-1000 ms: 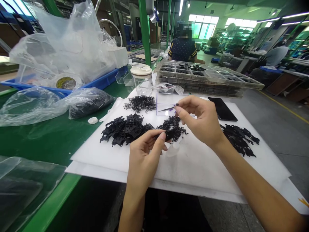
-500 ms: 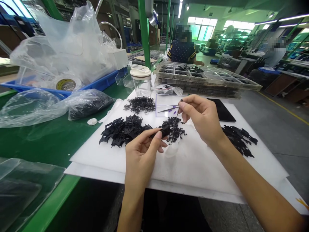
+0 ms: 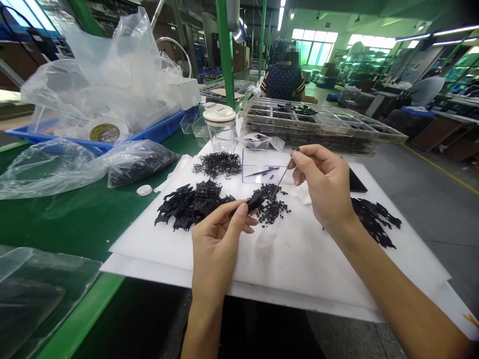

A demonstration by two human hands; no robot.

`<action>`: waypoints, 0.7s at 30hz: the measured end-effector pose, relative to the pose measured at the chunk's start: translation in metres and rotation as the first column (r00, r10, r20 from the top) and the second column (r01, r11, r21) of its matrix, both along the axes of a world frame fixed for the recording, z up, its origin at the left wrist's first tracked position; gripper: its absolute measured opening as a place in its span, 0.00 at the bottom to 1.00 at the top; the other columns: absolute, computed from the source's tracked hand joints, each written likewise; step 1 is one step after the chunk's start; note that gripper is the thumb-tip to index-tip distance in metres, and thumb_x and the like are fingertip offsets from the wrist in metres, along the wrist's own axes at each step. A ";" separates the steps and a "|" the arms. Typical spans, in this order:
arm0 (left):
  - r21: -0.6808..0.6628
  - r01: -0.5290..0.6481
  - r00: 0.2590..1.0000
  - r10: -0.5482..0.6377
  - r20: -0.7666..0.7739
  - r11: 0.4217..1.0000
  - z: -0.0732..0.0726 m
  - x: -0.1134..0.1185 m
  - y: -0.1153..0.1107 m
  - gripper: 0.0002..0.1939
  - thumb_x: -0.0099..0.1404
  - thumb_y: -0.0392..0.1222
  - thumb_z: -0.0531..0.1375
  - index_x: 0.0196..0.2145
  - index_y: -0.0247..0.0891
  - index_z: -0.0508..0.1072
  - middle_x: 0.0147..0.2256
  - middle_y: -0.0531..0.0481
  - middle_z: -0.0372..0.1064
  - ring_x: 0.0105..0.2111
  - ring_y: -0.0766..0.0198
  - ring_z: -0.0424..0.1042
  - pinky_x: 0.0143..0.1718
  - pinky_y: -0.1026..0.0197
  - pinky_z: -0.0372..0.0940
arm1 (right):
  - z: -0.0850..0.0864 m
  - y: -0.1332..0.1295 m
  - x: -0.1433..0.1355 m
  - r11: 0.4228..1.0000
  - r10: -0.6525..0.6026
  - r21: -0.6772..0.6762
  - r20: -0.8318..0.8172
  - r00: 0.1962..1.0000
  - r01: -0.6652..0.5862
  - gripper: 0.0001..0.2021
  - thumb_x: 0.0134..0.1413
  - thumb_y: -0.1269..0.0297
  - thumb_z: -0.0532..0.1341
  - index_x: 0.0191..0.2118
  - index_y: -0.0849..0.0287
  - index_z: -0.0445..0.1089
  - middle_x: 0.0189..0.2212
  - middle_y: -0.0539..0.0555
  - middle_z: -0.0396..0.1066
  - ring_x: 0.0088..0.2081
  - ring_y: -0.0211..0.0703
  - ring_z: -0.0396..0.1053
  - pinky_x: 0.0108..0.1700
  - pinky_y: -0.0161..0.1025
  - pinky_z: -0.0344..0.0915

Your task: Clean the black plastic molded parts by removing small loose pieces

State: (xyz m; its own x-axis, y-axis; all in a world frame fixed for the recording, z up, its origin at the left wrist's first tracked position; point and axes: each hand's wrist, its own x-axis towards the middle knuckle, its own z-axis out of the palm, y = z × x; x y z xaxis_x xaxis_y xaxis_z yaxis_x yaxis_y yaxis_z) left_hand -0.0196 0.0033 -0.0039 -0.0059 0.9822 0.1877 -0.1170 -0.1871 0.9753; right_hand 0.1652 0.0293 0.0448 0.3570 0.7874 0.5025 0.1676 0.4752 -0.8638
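Observation:
My left hand (image 3: 220, 237) pinches a small black plastic part (image 3: 256, 200) between thumb and fingers, above the white work sheet. In my right hand (image 3: 325, 189) is a slim metal tool (image 3: 283, 177), slanting down to the left; I cannot tell whether it is a pick or tweezers. Its lower end is close to the black part, and contact cannot be made out. Just behind lies a heap of tiny black pieces (image 3: 275, 212). Flat black plastic parts (image 3: 187, 205) are piled left of my left hand, with thin bent black pieces (image 3: 217, 163) beyond them.
A clear box (image 3: 249, 172) with purple bits stands behind the tiny pieces. Further back are a lidded cup (image 3: 220, 130) and stacked compartment trays (image 3: 322, 115). More black parts (image 3: 376, 219) lie at the right. A blue tray (image 3: 149, 132) holds plastic bags. A person (image 3: 283, 80) sits ahead.
My right hand has shifted slightly to the right with the metal tool, which now leans more. My left hand still holds the black part in nearly the same place.

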 end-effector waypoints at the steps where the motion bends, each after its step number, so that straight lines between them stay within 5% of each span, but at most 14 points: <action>1: -0.001 -0.005 1.000 0.005 -0.005 1.000 0.001 0.000 0.000 0.06 0.68 0.44 0.68 0.41 0.42 0.83 0.30 0.53 0.81 0.30 0.66 0.76 0.35 0.67 0.71 | 0.000 0.000 0.000 1.000 0.001 0.005 -0.006 1.000 -0.001 0.05 0.62 0.71 0.64 0.34 0.59 0.73 0.27 0.49 0.72 0.22 0.33 0.63 0.25 0.34 0.64; 13: 0.015 -0.047 0.998 0.048 -0.041 0.999 0.007 0.002 -0.004 0.08 0.62 0.41 0.72 0.40 0.43 0.85 0.41 0.51 0.81 0.44 0.60 0.77 0.45 0.65 0.72 | 0.001 -0.002 0.000 1.000 -0.010 0.009 0.002 1.000 0.010 0.05 0.62 0.71 0.64 0.33 0.60 0.73 0.27 0.49 0.72 0.22 0.32 0.63 0.25 0.34 0.63; 21: 0.055 -0.052 0.999 0.052 -0.008 0.997 0.003 0.004 -0.003 0.12 0.59 0.35 0.73 0.41 0.43 0.85 0.40 0.53 0.80 0.40 0.64 0.77 0.43 0.68 0.72 | 0.000 0.000 -0.001 1.000 -0.021 0.009 0.024 0.999 0.021 0.04 0.61 0.70 0.64 0.34 0.61 0.72 0.27 0.48 0.72 0.22 0.32 0.64 0.25 0.34 0.63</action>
